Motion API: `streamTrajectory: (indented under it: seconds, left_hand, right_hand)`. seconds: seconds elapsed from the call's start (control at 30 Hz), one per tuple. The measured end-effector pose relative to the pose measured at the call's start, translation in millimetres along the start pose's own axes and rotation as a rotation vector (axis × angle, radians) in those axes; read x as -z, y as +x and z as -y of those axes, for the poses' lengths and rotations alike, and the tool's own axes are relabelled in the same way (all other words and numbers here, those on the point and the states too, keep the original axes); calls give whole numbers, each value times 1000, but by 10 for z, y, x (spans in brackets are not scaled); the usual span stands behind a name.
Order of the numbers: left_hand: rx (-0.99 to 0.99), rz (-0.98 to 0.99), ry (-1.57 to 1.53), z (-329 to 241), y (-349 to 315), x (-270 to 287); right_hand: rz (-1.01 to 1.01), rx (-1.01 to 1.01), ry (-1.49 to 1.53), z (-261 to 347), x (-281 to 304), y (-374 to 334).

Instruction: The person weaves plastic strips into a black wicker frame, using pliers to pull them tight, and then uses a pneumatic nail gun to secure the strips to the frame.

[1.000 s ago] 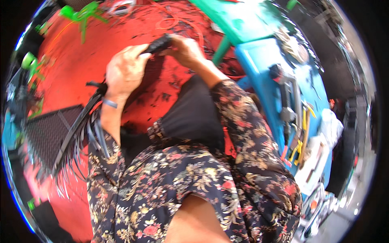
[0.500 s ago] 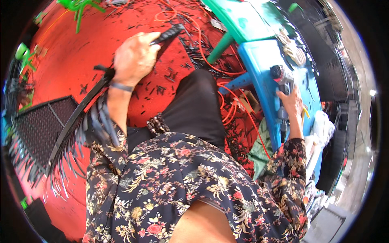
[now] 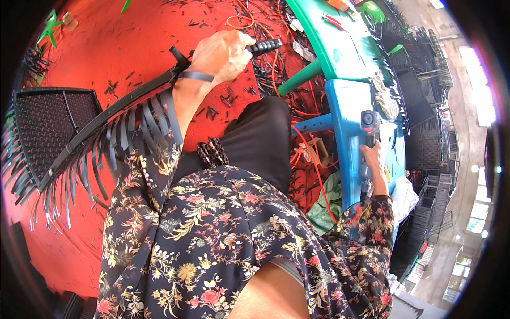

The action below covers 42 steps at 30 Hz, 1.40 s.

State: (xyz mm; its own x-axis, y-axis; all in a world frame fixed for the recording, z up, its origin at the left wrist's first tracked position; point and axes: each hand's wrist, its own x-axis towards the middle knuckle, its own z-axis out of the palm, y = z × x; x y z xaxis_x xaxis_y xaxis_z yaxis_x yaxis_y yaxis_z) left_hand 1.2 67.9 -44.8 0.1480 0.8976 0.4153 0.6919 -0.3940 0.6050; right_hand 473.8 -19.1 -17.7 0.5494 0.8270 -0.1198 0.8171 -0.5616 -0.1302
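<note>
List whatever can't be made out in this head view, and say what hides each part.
- Black frame bar: the left hand covers the stretch it grips.
- Power tool on the blue table: the right hand covers its handle; the tip is too small to tell.
- Woven black panel: bent and cut by the left rim.
- Lap: hidden by the floral dress.

The red floor (image 3: 133,42) carries scattered short black strip offcuts (image 3: 223,101), thickest just below the left hand's grip, with orange cord (image 3: 276,69) looping beside them. A black woven panel (image 3: 53,122) lies well left of that grip. The blue bench (image 3: 345,138) bears a rope coil (image 3: 383,98) just above the right hand's grip.
</note>
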Motion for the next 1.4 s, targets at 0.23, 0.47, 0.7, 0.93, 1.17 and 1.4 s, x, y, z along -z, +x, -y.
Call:
streamTrajectory:
  seconds: [0.23,0.47,0.7,0.93,1.17,1.4]
  left_hand:
    - [74,158,-132,-1,-1,79]
    - [9,118,-166,5,-11,-17]
    - [-8,125,-157,-23,-21,-35]
    - [21,186,-104,-88,-12,6]
    - [-63,105,-70,-45,-31,-32]
    - [-4,179,-88,-107,-38,3]
  right_hand:
    - [176,484,639,776,558,-669]
    - [667,670,1005,1713,521,-1380]
    - [839,676,988,1967,366,-1417]
    - [882,662,953,1956,291,-1355]
    - [902,648,933,1987,333,-1349]
    - [920,630,874,2000,361,-1388]
